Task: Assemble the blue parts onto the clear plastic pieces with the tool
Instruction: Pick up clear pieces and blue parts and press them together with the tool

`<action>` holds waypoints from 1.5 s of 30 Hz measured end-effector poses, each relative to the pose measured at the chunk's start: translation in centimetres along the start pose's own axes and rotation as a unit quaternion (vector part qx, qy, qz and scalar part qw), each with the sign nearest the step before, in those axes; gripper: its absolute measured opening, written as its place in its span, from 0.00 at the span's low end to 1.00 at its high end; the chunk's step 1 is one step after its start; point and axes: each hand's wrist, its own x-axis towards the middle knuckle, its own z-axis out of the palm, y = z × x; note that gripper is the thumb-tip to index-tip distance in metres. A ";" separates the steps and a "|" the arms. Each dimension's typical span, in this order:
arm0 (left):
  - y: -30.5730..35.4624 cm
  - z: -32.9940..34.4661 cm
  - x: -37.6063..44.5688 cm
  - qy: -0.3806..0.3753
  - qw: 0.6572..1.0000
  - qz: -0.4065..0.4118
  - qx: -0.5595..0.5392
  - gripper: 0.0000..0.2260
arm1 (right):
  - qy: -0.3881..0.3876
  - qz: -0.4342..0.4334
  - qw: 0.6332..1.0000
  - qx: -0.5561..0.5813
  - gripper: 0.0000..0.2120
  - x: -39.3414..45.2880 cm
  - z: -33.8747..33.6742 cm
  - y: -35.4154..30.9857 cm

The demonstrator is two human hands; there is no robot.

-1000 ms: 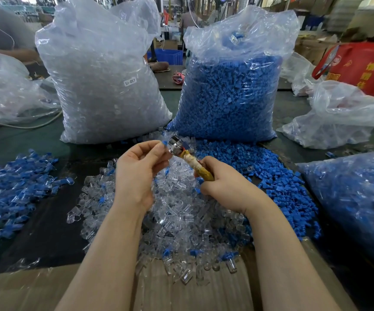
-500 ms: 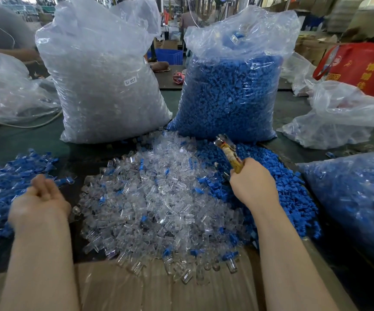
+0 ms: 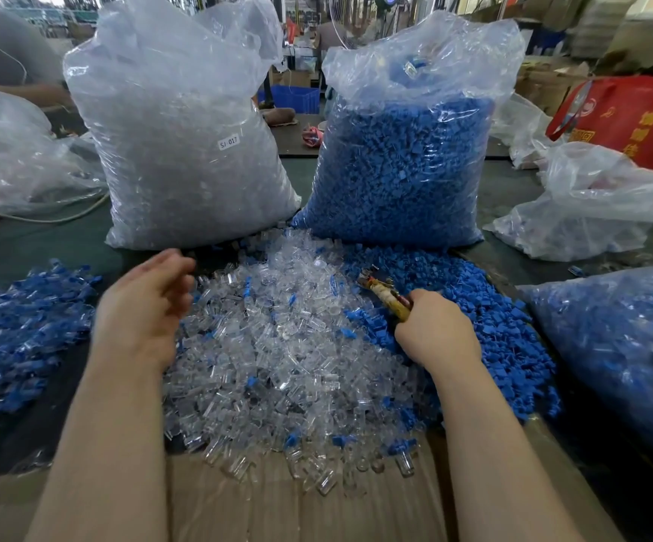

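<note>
Two big clear bags stand at the back of your counter (image 3: 23,244): the left bag (image 3: 184,150) is full of clear plastic pieces and carries a small white label, the right bag (image 3: 399,162) is full of blue parts. In front of them lies the loose pile of clear plastic pieces (image 3: 289,354), with a few blue bits scattered through it, spilling toward you onto a sheet of cardboard (image 3: 278,510). Just right of it, touching its edge, is the loose heap of blue parts (image 3: 485,307).

Your left hand (image 3: 145,311) hangs over the left edge of the clear pile, fingers loosely curled and spread, holding nothing that you can see. Your right hand (image 3: 434,330) is closed around the tool (image 3: 383,293), its worn yellowish handle pointing up and left, its metal tip over the seam between the clear pile and the blue heap. Whether the tip holds a part is too small to tell.

To your far left lies a spread of blue-and-clear pieces (image 3: 19,330). At your right sits another clear bag of blue-and-clear pieces (image 3: 622,346), and beyond it a crumpled plastic bag (image 3: 591,205) and a red bag (image 3: 638,119).
</note>
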 end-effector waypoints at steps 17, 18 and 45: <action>-2.2 7.0 -4.0 -0.214 0.753 0.066 0.619 0.04 | 0.039 0.014 0.999 0.000 0.07 -0.2 0.0 -0.2; -2.2 7.0 -3.9 -0.213 0.753 0.068 0.619 0.04 | 0.046 0.014 0.999 0.008 0.08 -0.1 0.0 -0.2; -2.2 7.6 -4.5 -0.213 0.941 0.030 0.261 0.07 | 0.079 -0.140 0.907 0.389 0.09 -0.5 0.0 -1.6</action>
